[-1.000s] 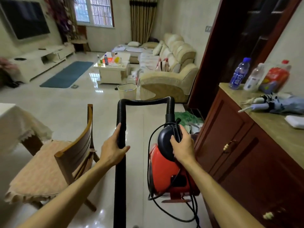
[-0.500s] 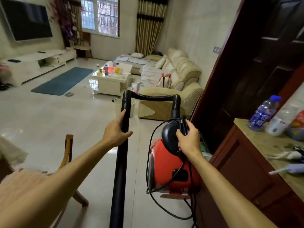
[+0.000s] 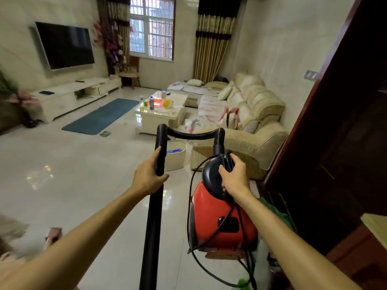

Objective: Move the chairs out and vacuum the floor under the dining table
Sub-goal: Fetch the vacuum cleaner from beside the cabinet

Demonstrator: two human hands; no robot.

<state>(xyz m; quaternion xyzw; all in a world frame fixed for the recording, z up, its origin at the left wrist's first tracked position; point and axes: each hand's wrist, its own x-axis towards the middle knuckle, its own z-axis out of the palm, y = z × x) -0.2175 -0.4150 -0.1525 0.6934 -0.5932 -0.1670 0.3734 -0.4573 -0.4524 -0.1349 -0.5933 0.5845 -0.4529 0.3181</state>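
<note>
**Vacuum carried in both hands, wand on the 6-to-12 line**

Left hand (image 3: 147, 176): clamped round the black wand (image 3: 154, 216) near its top, thumb across the front, fingers curled behind.

Right hand (image 3: 234, 176): clamped on the black handle (image 3: 211, 174) atop the red vacuum (image 3: 215, 222), fingers curled over the far side.

Hands well apart, at about the same height, just below frame centre.

Wand: long axis close to upright in the frame. Entering at 6 o'clock, rising to the left hand, top leaning a touch toward 1 o'clock. Lower end out of frame.

Ribbed hose (image 3: 192, 135): continuing up from the wand past the left hand, bending over at 12 o'clock from the hands, sagging across toward 3 o'clock, then dropping into the handle end of the vacuum.

Vacuum: at 5 o'clock from centre, just beside the wand. Long axis running 11 to 5, handle end uppermost, red body below. Cannot tell whether off the floor (image 3: 62, 164).

Black cord (image 3: 190, 206): looped loosely round the body, trailing toward 5 o'clock.

Surroundings: glossy pale floor. Cream sofa (image 3: 251, 114) at 2 o'clock. Pale basket (image 3: 176, 155) beyond the hose. Low white counter (image 3: 161, 120) with bottles at 12 o'clock. Blue mat (image 3: 100, 116) and wall television (image 3: 65, 45) toward 10 o'clock. Dark wooden door (image 3: 335, 143) at 3 o'clock.
</note>
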